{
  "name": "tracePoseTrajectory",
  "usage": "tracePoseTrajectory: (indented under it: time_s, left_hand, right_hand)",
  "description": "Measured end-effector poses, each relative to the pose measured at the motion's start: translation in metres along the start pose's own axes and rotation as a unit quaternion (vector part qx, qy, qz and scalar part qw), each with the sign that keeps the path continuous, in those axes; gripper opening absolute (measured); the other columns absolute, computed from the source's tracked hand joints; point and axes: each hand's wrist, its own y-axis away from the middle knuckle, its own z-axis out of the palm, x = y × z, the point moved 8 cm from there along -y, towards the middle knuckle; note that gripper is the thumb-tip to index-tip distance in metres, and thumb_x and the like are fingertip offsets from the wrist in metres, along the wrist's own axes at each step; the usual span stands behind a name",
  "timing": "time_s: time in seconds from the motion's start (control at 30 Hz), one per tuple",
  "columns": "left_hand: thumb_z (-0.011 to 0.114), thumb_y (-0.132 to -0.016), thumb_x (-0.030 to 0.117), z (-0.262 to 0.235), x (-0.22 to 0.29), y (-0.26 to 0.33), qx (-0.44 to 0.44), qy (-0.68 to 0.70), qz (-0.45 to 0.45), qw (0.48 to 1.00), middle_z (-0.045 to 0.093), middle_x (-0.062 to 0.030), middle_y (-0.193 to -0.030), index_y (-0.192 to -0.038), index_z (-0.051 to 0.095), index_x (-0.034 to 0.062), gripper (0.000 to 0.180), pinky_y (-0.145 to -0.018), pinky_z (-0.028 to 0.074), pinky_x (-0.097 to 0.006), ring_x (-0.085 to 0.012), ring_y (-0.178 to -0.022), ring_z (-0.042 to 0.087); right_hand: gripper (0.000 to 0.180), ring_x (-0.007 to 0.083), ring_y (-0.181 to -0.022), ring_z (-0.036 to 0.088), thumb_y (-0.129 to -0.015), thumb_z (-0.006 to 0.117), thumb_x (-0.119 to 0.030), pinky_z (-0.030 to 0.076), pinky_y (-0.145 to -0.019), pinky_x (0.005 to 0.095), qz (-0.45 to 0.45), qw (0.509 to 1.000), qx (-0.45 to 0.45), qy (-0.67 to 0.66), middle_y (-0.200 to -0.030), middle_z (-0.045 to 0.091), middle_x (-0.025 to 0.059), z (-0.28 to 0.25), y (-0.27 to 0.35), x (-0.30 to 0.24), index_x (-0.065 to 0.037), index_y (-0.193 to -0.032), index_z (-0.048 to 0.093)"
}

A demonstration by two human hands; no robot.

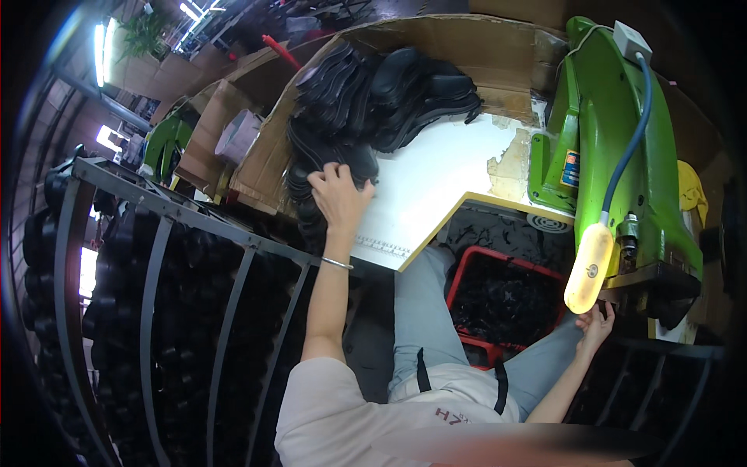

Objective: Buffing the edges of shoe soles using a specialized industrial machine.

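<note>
My left hand (340,198) lies across the near end of a pile of black shoe soles (331,86) on the white table top (420,175). Its fingers are bent over a black shoe sole (356,162), thumb on the right side. Further right, my right hand (596,328) is raised just below the glowing yellow lamp (589,268), beside the working end of the green machine (622,156). The fingers there are partly curled and apart, with nothing visible between them. More soles are stacked at the back of the table.
A cardboard wall (498,50) rims the table. Below its cut-out front edge, a red crate (506,253) holds black scraps between my legs. A grey metal rack (156,257) full of black pieces stands on the left. Another rack (661,366) is at lower right. A blue cable (634,148) runs to the lamp.
</note>
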Motion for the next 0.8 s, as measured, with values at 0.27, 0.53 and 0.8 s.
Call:
tracePoseTrajectory:
  time_s: [0.27, 0.53, 0.8]
  left_hand:
    - [0.071, -0.074, 0.03, 0.06, 0.007, 0.019, -0.195, 0.204, -0.095, 0.955, 0.053, -0.0103, -0.105, -0.09, 0.063, 0.0015, 0.034, -0.081, 0.046, -0.041, -0.0334, -0.098, 0.052]
    - [0.079, -0.065, 0.038, 0.059, 0.025, 0.014, 0.019, 0.126, -0.265, 0.956, 0.002, -0.0305, -0.144, -0.138, 0.027, 0.003, 0.095, -0.095, 0.033, -0.055, -0.0455, -0.119, 0.026]
    - [0.077, -0.063, 0.006, 0.101, 0.034, 0.027, 0.075, 0.347, -0.435, 0.827, 0.013, -0.0325, -0.132, -0.144, 0.004, 0.0145, 0.109, -0.101, 0.033, -0.048, -0.0501, -0.12, 0.028]
  right_hand:
    - [0.027, 0.0106, -0.054, 0.056, -0.089, 0.057, -0.011, 0.047, -0.042, 0.0206, -0.005, 1.0, -0.022, -0.022, -0.076, 0.057, 0.0073, -0.008, 0.018, 0.016, -0.004, -0.112, 0.044]
    - [0.032, 0.0102, -0.053, 0.056, -0.089, 0.057, -0.009, 0.046, -0.042, 0.0205, 0.036, 0.998, -0.05, -0.026, -0.075, 0.058, 0.0069, -0.001, 0.024, 0.033, -0.005, -0.119, 0.046]
    - [0.033, 0.0106, -0.053, 0.056, -0.089, 0.057, -0.008, 0.047, -0.043, 0.021, 0.042, 0.994, -0.084, -0.052, -0.074, 0.059, 0.0076, 0.02, 0.035, 0.034, -0.004, -0.12, 0.046]
